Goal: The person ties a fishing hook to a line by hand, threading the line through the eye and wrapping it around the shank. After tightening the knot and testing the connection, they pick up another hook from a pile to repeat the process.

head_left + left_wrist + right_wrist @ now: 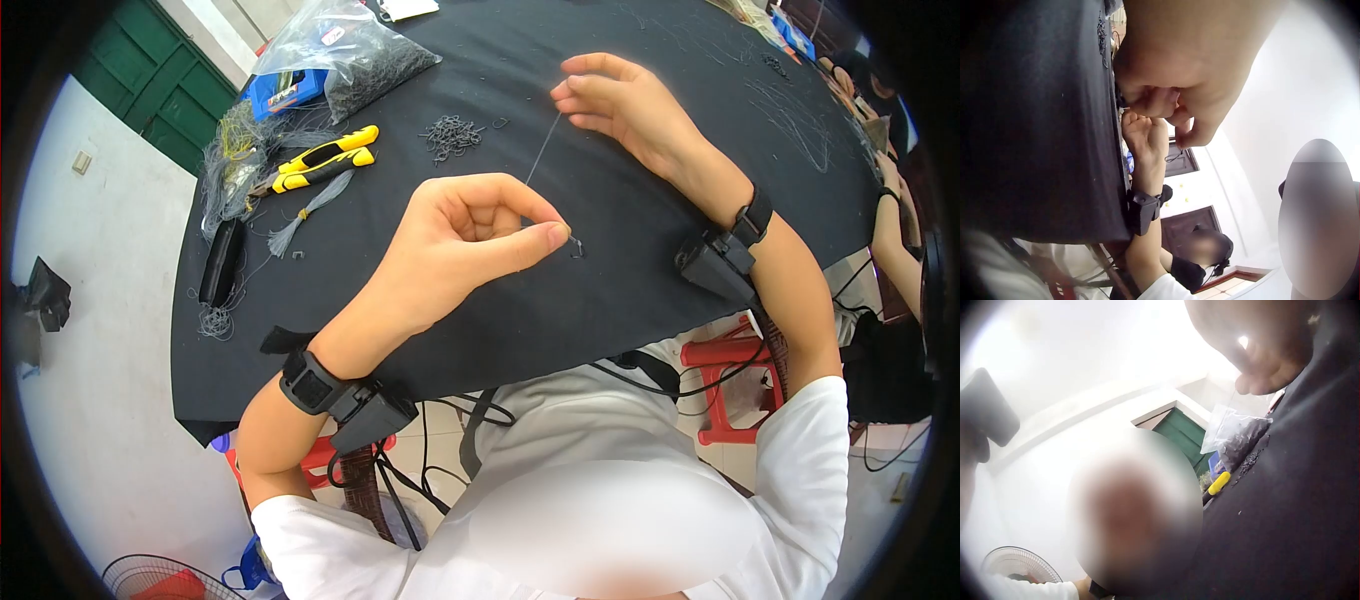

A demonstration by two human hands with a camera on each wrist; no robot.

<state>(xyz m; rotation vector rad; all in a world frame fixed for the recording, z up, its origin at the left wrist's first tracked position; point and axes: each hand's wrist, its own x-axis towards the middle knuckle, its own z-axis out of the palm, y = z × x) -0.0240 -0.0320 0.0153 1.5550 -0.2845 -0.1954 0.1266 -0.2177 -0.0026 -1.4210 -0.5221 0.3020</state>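
Observation:
My left hand [450, 235] pinches a small dark metal hook [577, 248] between thumb and forefinger, above the black cloth; the hook's bent end pokes out past the fingertips. From there a thin clear fishing line [543, 150] runs up and away to my right hand [635, 115], which holds it at its curled fingertips. In the left wrist view the dark hook [1174, 156] hangs below the thumb tip. The right wrist view shows the right hand [1266, 356] only blurred, and its fingers hide the line.
On the black cloth [380, 290] lie a pile of small dark hooks [452, 137], yellow-black pliers [320, 160], a tied line bundle [310, 215] and a clear bag [370, 70] of dark pieces. Loose line [790, 120] lies at right, near another person's arm [890, 220].

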